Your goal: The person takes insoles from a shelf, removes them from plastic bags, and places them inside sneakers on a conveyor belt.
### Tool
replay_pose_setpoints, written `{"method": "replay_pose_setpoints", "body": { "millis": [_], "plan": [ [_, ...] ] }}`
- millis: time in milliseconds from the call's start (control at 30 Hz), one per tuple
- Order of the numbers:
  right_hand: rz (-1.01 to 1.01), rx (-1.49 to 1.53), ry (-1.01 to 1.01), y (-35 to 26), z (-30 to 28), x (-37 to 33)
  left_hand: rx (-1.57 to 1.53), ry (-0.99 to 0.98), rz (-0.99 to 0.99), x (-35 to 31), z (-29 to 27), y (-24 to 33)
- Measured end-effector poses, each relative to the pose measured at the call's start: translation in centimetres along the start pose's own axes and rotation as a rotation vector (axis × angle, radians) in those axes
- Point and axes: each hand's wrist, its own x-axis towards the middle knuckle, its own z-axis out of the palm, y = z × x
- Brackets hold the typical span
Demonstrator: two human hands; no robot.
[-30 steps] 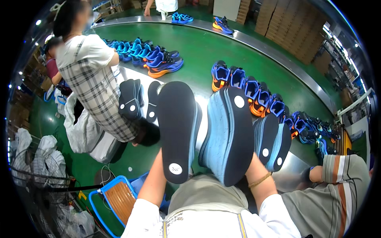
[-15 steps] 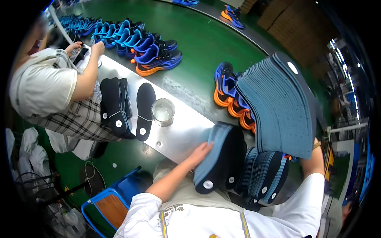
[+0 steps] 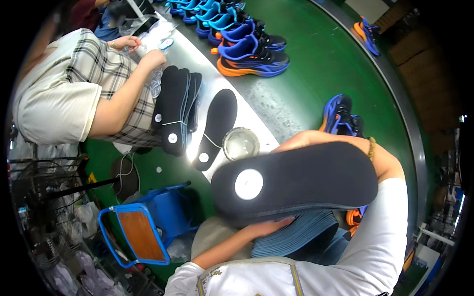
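A thick stack of black insoles (image 3: 306, 180), a white round sticker on its top one, is held up close across the middle. My right hand (image 3: 298, 141) grips its far side, fingertips hidden behind it. Under its near edge, my left hand (image 3: 269, 228) has its fingers stretched out beside blue-sided stacked insoles (image 3: 296, 237) over my lap. On the metal table lie a banded pair of black insoles (image 3: 217, 123) and a banded pile of insoles (image 3: 175, 108). A glass jar (image 3: 240, 144) stands against the pair.
A co-worker (image 3: 94, 93) in a plaid garment handles clear plastic at the left. Blue and orange sneakers (image 3: 252, 56) line the green conveyor belt (image 3: 316, 54), with one sneaker (image 3: 366, 35) on the far ledge. A blue-framed chair (image 3: 138, 234) stands at lower left.
The insole stack in my right hand has swung from upright at the right to lying across the middle. My left hand has moved under its near edge. The whole view has turned.
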Motion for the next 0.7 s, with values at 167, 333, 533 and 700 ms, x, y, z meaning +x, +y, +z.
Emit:
{"method": "replay_pose_setpoints", "body": {
  "millis": [167, 333, 533, 700],
  "plan": [
    [0.056, -0.307, -0.353, -2.5, 2.4, 7.5, -0.302, 0.145, -0.010, -3.3, 1.0, -3.3],
    [0.109, -0.484, -0.375, -1.7, 1.9, 10.0, -1.048, 0.402, -0.079, -5.2, 4.9, -8.1],
    [0.285, -0.880, -0.427, -1.6, 2.8, 11.7, -1.212, 1.040, 0.051, -12.8, -1.0, -10.4],
    [0.130, -0.962, -0.324, -0.9, 2.1, 11.5, -0.008, 0.580, 0.254, -12.4, -6.5, 4.5]
  ]
}}
